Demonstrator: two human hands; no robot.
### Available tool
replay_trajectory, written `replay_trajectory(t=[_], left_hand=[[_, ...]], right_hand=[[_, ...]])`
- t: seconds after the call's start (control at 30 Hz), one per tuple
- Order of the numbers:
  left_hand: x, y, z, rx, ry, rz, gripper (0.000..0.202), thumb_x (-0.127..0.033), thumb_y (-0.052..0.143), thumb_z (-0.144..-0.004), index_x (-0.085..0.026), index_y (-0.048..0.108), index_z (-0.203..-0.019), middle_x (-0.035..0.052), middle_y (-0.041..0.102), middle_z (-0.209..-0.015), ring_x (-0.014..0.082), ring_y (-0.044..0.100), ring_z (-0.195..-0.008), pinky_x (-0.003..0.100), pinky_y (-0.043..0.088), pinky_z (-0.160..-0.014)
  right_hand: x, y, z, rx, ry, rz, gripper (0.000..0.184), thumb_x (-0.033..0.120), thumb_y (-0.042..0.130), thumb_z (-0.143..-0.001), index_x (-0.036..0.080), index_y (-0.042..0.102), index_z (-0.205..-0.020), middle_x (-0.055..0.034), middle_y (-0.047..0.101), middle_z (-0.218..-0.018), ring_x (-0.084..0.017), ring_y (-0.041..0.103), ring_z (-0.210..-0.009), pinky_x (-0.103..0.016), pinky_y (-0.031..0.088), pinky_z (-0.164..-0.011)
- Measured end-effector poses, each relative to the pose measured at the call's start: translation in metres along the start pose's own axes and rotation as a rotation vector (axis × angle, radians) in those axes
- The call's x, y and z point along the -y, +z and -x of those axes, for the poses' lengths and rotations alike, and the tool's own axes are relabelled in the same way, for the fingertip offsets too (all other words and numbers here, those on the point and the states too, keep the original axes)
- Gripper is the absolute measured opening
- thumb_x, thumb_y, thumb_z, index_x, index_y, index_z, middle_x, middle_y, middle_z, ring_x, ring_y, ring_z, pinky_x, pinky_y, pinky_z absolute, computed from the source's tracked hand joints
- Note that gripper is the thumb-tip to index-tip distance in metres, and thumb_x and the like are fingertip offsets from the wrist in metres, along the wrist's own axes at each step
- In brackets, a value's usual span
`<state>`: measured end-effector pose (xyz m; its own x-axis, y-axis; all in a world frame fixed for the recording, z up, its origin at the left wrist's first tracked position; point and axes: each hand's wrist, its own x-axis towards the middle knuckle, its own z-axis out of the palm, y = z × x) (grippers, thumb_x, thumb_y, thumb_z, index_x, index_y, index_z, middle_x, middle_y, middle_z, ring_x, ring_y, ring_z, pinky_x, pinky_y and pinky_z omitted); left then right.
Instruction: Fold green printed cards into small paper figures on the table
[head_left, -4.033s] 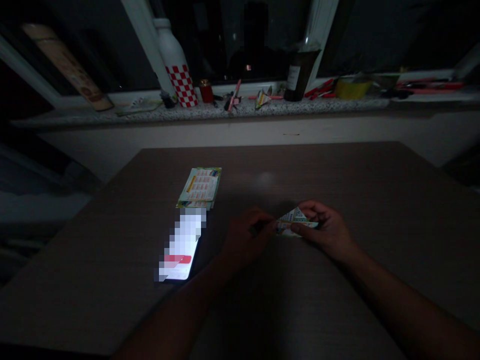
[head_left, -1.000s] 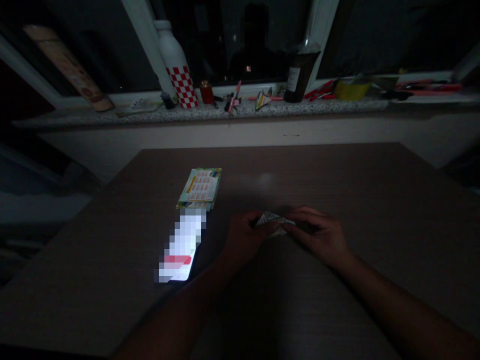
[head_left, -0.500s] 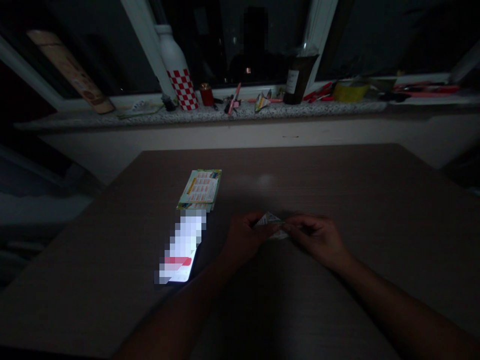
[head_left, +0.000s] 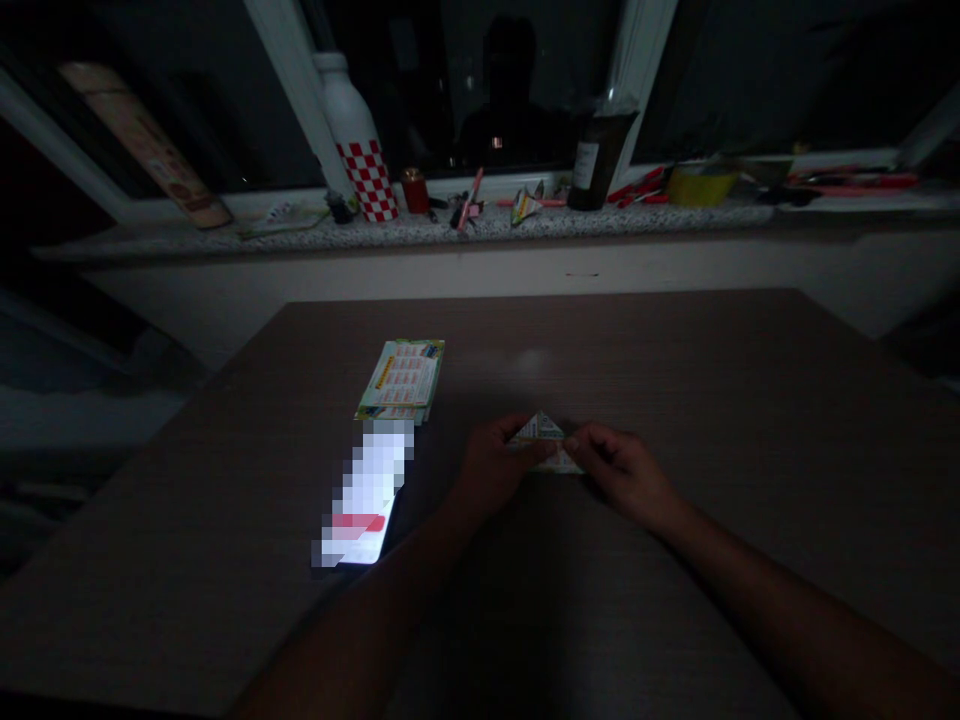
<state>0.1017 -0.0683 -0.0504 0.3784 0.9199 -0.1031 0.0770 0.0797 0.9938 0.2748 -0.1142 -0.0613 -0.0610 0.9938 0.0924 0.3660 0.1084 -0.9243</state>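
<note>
A small printed paper [head_left: 543, 430], folded into a triangle, lies on the dark wooden table [head_left: 675, 360] between my two hands. My left hand [head_left: 491, 470] pinches its left side with curled fingers. My right hand [head_left: 622, 478] pinches its right side, thumb and fingers closed on the fold. The room is dark and much of both hands is in shadow.
A lit phone [head_left: 364, 495] lies left of my left hand. Beyond it rests a stack of printed leaflets [head_left: 401, 378]. The window sill [head_left: 420, 228] behind carries a red-checked white bottle [head_left: 356, 135], a dark bottle [head_left: 596, 150], a folded paper piece [head_left: 525, 205] and small clutter.
The paper went from a wider flat shape held at the right to a smaller triangle between both hands. My right hand has moved left, closer to my left hand.
</note>
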Motion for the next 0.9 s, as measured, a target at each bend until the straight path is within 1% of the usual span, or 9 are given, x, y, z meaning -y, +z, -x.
replay_trajectory(t=[0.13,0.3,0.37,0.43,0.5,0.57,0.63,0.73,0.9], left_hand=[[0.001,-0.001,-0.003,-0.005,-0.031,0.065,0.030,-0.031,0.075,-0.064,-0.014,0.070,-0.089,0.0007,0.069,-0.076,0.0146,0.060,-0.066,0.024,0.045,-0.062],[0.001,-0.002,-0.004,0.018,-0.036,0.117,0.030,-0.031,0.075,-0.063,-0.013,0.070,-0.087,0.0016,0.069,-0.077,0.0147,0.061,-0.066,0.024,0.045,-0.063],[-0.001,-0.003,-0.003,0.010,-0.042,0.128,0.029,-0.030,0.075,-0.063,-0.013,0.070,-0.087,0.0017,0.069,-0.078,0.0149,0.061,-0.067,0.024,0.045,-0.063],[-0.003,-0.006,-0.002,-0.011,-0.053,0.133,0.028,-0.030,0.074,-0.064,-0.013,0.070,-0.086,0.0019,0.070,-0.078,0.0150,0.062,-0.067,0.023,0.045,-0.063],[-0.006,-0.009,-0.001,-0.027,-0.060,0.124,0.027,-0.029,0.074,-0.065,-0.012,0.069,-0.085,0.0024,0.070,-0.079,0.0152,0.062,-0.067,0.024,0.045,-0.063],[-0.008,-0.011,-0.001,-0.029,-0.056,0.089,0.026,-0.030,0.072,-0.066,-0.013,0.070,-0.086,0.0030,0.070,-0.079,0.0156,0.062,-0.067,0.024,0.045,-0.062],[-0.008,-0.012,0.000,-0.026,-0.044,0.052,0.027,-0.030,0.072,-0.067,-0.014,0.070,-0.087,0.0030,0.070,-0.080,0.0158,0.062,-0.068,0.024,0.045,-0.062],[-0.007,-0.010,0.000,-0.021,-0.027,0.027,0.029,-0.031,0.074,-0.065,-0.015,0.070,-0.089,0.0021,0.069,-0.080,0.0155,0.061,-0.069,0.023,0.045,-0.062],[-0.006,-0.005,0.000,-0.029,0.000,-0.011,0.029,-0.031,0.074,-0.065,-0.013,0.069,-0.088,0.0016,0.068,-0.077,0.0148,0.060,-0.067,0.023,0.045,-0.062]], right_hand=[[-0.002,0.003,-0.003,0.012,0.038,-0.033,0.039,0.049,0.046,-0.088,0.018,0.050,-0.064,0.0043,0.041,-0.056,-0.009,0.038,-0.051,-0.021,0.031,-0.047],[-0.001,0.003,-0.004,0.051,0.094,-0.075,0.050,0.056,0.043,-0.087,0.017,0.051,-0.057,0.0046,0.040,-0.048,-0.008,0.034,-0.043,-0.022,0.027,-0.043],[-0.002,0.001,-0.005,0.047,0.097,-0.115,0.055,0.057,0.038,-0.089,0.017,0.050,-0.052,0.0038,0.041,-0.045,-0.009,0.035,-0.042,-0.023,0.029,-0.044],[-0.003,-0.002,-0.006,0.007,0.064,-0.149,0.058,0.056,0.034,-0.091,0.018,0.048,-0.049,0.0019,0.045,-0.047,-0.010,0.041,-0.045,-0.024,0.033,-0.049],[-0.004,-0.004,-0.007,-0.064,0.021,-0.156,0.053,0.053,0.037,-0.091,0.018,0.051,-0.054,0.0009,0.050,-0.053,-0.011,0.046,-0.052,-0.024,0.036,-0.054],[-0.005,-0.004,-0.008,-0.133,-0.003,-0.127,0.041,0.050,0.046,-0.088,0.018,0.056,-0.064,0.0010,0.053,-0.059,-0.012,0.048,-0.057,-0.024,0.037,-0.056],[-0.004,-0.003,-0.008,-0.166,-0.014,-0.095,0.032,0.047,0.052,-0.085,0.018,0.060,-0.073,0.0010,0.054,-0.063,-0.013,0.048,-0.061,-0.024,0.038,-0.057],[-0.001,0.002,-0.009,-0.135,-0.030,-0.055,0.029,0.044,0.054,-0.084,0.018,0.062,-0.077,0.0008,0.054,-0.064,-0.013,0.048,-0.061,-0.024,0.038,-0.056],[-0.002,0.006,-0.009,-0.061,-0.066,0.013,0.032,0.042,0.049,-0.088,0.017,0.056,-0.069,0.0029,0.045,-0.061,-0.011,0.043,-0.058,-0.023,0.036,-0.054]])
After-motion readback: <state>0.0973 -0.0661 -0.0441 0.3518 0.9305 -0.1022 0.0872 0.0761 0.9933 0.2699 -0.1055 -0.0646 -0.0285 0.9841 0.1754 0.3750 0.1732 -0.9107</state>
